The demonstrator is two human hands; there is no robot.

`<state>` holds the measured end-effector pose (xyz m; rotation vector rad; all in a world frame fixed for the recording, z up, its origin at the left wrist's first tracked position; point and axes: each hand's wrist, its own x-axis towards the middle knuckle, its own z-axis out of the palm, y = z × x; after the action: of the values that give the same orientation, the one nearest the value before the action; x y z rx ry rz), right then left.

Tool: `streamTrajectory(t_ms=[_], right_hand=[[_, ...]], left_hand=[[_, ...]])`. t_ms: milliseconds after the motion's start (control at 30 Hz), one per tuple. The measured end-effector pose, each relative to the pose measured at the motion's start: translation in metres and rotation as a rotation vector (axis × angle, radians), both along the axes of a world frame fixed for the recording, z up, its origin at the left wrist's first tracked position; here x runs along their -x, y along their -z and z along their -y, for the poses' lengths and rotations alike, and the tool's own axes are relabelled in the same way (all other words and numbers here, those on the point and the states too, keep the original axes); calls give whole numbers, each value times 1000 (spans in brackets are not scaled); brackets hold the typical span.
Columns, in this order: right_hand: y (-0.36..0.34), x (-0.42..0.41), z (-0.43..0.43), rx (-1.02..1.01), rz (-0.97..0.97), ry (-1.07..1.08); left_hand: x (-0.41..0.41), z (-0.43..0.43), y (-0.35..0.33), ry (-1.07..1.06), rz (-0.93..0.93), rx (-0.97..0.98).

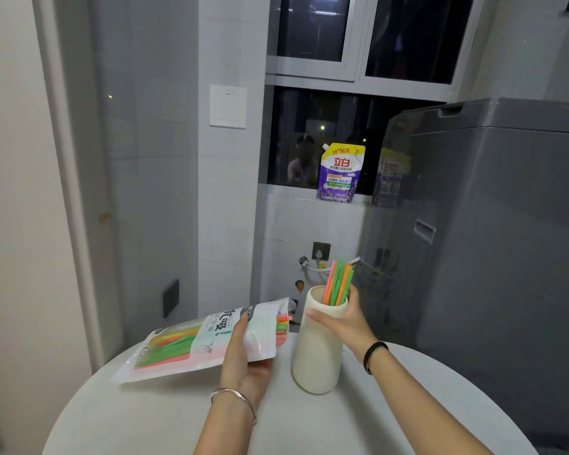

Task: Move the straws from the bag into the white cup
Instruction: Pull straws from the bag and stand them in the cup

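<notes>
Left hand: grips the bag near its open mouth, thumb on top, holding it tilted over the table. Right hand: curled round the rim of the cup, thumb in front, fingers behind the straws standing in it; whether it also pinches them cannot be told. Further straws lie in the bag, tips poking from the mouth. Handling, by judgement: straws light, smooth, bendable, apt to slip or scatter; best pinched as a small bunch near the exposed tips; bag film soft, slippery; cup tall, narrow, tippable. Obscured: cup's inside; straw count; bag's underside; right fingertips.
</notes>
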<state>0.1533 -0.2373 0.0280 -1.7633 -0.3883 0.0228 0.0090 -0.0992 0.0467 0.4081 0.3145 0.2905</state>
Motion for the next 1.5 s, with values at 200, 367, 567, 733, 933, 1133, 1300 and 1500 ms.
streamTrajectory(t_ms=[200,367,567,733,933,1133,1300,1500], right_hand=[[8,9,0,75,39,92],[6,30,7,28,16,24],[5,48,9,0,6,-36],[2,59,11,8,-7,-67],[-1,113,10,-305,125,266],[-32,175,-18,-649,3,306],[-24,201,-19,-933,-537,132],[-11,204,-12,-1033,-660,153]], left_hand=[[2,-3,-1,-2,5,10],[2,-10,2,12,25,12],[5,-12,-1,87,72,-50],[15,-9,-10,117,113,-111],[36,-3,-23,89,80,-100],[59,17,-11,-81,-23,-226],[80,40,4,-254,-84,-437],[99,47,13,-138,-3,-753]])
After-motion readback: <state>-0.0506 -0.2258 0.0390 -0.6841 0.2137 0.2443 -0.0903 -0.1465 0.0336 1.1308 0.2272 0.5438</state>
